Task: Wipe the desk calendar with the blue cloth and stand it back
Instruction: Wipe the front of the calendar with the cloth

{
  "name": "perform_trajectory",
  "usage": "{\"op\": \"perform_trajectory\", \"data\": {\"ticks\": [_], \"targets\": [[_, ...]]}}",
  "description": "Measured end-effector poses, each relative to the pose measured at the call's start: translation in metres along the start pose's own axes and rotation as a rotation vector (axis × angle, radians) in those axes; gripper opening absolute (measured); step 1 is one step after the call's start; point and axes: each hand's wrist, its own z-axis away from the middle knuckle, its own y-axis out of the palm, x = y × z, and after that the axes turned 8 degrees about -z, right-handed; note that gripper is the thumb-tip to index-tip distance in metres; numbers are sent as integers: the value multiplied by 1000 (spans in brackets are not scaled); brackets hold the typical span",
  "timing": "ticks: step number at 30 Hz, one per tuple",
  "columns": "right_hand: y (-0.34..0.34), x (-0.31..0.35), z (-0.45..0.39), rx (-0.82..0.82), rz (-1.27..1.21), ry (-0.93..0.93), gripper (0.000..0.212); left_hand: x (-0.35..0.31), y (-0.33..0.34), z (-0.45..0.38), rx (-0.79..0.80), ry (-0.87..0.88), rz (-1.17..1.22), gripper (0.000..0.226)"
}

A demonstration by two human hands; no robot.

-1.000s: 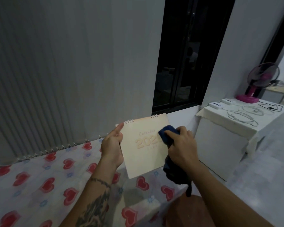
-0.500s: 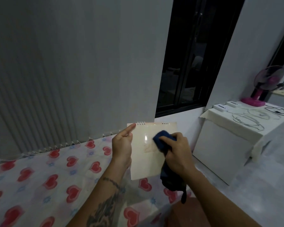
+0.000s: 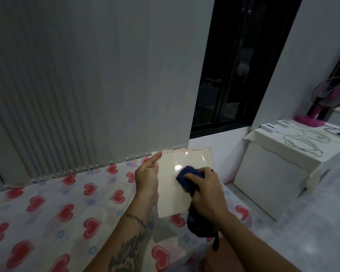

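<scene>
1. The cream cover of the desk calendar [image 3: 177, 183] carried a faint, pale print near its middle, but glare and blur washed it out and the blue cloth [image 3: 186, 178] covered part of it; no letter or number could be read.
2. Two white boxes [image 3: 269, 127] on the covered surface [image 3: 273, 142] at the right each bore a short dark label, too small and blurred to make out.
3. The tattoo on the left forearm [image 3: 126, 250] showed dark marks, but whether they held any letters could not be told.
</scene>
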Motion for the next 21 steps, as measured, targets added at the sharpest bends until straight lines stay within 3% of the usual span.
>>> {"op": "perform_trajectory", "data": {"ticks": [5,11,13,18,21], "targets": [[4,11,-23,-112,8,161,46,7,7,3,0,9,-1,42],[32,22,7,127,96,-150,42,23,1,-11,-33,-87,42,48],[44,18,17,208,76,-172,41,34,-4,-19,-68,-152,40,46],[59,-9,34,325,51,-17,42,70,-29,-42,-143,-322,23,30],[63,-25,41,350,46,99,46,95,-45,-56,-172,-393,32,33]]}}
